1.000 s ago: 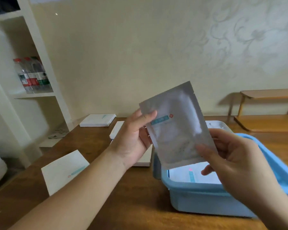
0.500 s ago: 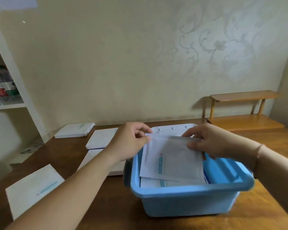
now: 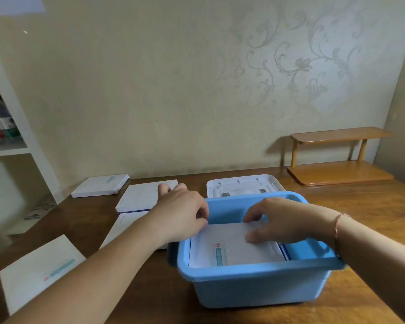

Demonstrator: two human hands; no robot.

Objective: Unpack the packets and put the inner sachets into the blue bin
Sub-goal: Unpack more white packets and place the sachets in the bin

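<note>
A blue bin (image 3: 255, 285) stands on the brown table in front of me. A white sachet (image 3: 229, 250) with a teal stripe and a red mark lies flat on top of other sachets inside it. My left hand (image 3: 180, 215) pinches the sachet's far left corner at the bin's rim. My right hand (image 3: 281, 222) rests on its far right part, thumb and fingers on the sachet. White packets lie to the left: one (image 3: 101, 185) by the wall, one (image 3: 142, 197) beside it, another (image 3: 124, 226) under my left forearm, and a flat one (image 3: 36, 271) near the front edge.
The bin's white lid (image 3: 241, 184) lies behind the bin. A small wooden rack (image 3: 337, 155) stands at the back right by the wall. A white shelf unit (image 3: 9, 136) with bottles is at the left, beyond the table's edge.
The sachet was held up in both hands, then came down into the bin. It now lies flat on the stack. My view has turned right and down.
</note>
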